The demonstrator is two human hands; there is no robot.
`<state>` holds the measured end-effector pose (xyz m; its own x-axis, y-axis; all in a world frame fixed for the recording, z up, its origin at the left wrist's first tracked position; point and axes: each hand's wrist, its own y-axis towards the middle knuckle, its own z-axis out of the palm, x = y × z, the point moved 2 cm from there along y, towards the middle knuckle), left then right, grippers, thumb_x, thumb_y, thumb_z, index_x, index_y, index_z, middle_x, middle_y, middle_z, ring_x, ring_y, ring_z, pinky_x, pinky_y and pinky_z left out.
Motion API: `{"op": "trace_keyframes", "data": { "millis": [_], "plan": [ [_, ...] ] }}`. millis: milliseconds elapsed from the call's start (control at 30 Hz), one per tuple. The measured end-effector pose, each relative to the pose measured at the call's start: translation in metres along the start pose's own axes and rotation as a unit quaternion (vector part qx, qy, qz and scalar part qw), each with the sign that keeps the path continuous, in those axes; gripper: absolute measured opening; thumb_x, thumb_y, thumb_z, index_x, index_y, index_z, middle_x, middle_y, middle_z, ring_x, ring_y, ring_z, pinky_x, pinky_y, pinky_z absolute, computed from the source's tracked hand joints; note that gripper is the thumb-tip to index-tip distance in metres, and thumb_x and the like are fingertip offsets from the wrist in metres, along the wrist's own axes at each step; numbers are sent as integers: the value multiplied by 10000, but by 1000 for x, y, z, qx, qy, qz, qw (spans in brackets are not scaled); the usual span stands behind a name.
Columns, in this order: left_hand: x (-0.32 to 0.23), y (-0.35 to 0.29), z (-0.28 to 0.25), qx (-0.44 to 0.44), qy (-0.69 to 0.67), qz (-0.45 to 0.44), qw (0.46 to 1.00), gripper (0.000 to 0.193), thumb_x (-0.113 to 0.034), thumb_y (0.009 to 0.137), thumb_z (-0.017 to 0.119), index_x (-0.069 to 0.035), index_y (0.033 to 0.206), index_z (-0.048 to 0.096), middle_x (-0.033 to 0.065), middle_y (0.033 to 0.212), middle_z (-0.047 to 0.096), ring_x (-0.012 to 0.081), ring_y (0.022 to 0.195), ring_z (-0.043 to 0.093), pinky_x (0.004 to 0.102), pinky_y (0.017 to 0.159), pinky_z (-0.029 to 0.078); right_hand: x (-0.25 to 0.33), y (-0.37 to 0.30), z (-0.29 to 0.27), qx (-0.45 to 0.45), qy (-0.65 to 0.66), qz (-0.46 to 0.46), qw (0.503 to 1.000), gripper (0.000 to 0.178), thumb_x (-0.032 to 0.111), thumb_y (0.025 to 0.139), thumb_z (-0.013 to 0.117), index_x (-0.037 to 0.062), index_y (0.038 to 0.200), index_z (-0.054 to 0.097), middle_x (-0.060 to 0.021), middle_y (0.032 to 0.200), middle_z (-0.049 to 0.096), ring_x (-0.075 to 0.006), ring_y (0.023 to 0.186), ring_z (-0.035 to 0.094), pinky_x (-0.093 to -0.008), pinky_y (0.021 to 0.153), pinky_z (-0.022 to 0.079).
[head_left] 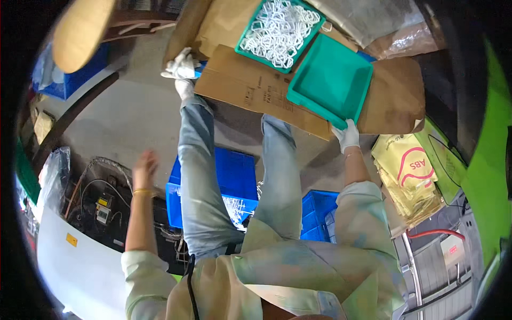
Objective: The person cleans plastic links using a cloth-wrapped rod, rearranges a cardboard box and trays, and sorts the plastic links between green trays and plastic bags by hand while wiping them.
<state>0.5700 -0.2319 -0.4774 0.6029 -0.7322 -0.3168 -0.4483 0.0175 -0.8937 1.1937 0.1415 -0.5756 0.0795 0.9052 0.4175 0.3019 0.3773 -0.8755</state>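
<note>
The white-gloved right hand (pixel 348 136) grips the near corner of a shallow green rectangular plastic tray (pixel 332 80), lying on brown cardboard (pixel 396 96) beside a second green tray (pixel 261 61) heaped with white loops (pixel 274 32). The bare left hand (pixel 145 166) hangs apart, too blurred from here to tell its grip.

Diffuse, moderately bright indoor light falls across the near green tray (pixel 333 74) and the cardboard sheet (pixel 240 85), with soft shadow on the floor (pixel 234 125) below and glare glinting off the clear plastic sheeting (pixel 408 42) at upper right. Motion blur smears the left grip (pixel 145 166), while piled white plastic loops (pixel 277 32) gleam almost washed out. Fisheye distortion bows the green panel (pixel 493 133) near the black rim, where detail sinks into darkness.
</note>
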Motion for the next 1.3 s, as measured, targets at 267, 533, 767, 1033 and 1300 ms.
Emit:
{"op": "trace_keyframes", "data": {
  "millis": [267, 533, 767, 1033, 1300],
  "plan": [
    [-19, -31, 380, 329, 246, 169, 896, 916, -360, 862, 779, 94, 1492, 294, 248, 1442, 482, 292, 1326, 489, 359, 1087, 397, -43, 35, -3, 117, 105, 132, 979, 281, 119, 982, 514, 4, 1237, 492, -160, 1203, 613, -328, 1154, 592, -478, 963, 527],
    [-24, 9, 322, 129, 87, 117, 981, 706, 138, 817, 498, -18, 1485, 331, 91, 1311, 565, 169, 1108, 586, 241, 893, 474, -10, 130, 146, 333, -77, 36, 939, 500, 463, 1015, 515, 39, 1255, 627, -96, 1210, 652, -225, 1090, 613, -397, 907, 497],
    [-38, 35, 232, 29, 149, 155, 976, 548, 12, 768, 613, 19, 1309, 527, 61, 1141, 596, 159, 1003, 560, 298, 894, 461, 53, 389, 264, 49, -601, -593, 534, 314, 290, 940, 558, 35, 1105, 639, -193, 1058, 683, -356, 932, 652, -447, 820, 525],
    [-1, 17, 154, -81, 162, 89, 979, 543, -9, 753, 629, 14, 1288, 543, 56, 1138, 619, 166, 986, 588, 298, 884, 477, 15, 410, 313, 56, -599, -458, 655, 215, 202, 896, 590, 20, 970, 679, -160, 1009, 725, -281, 931, 694, -385, 817, 549],
    [-48, 15, 239, 35, 176, 145, 973, 722, 84, 778, 586, 33, 1460, 352, 86, 1276, 544, 175, 1126, 521, 298, 1019, 388, 57, 262, 271, 140, -172, -387, 895, 203, 220, 982, 593, 36, 923, 655, -39, 739, 617, -122, 593, 557, -281, 636, 513]
  ]
}}
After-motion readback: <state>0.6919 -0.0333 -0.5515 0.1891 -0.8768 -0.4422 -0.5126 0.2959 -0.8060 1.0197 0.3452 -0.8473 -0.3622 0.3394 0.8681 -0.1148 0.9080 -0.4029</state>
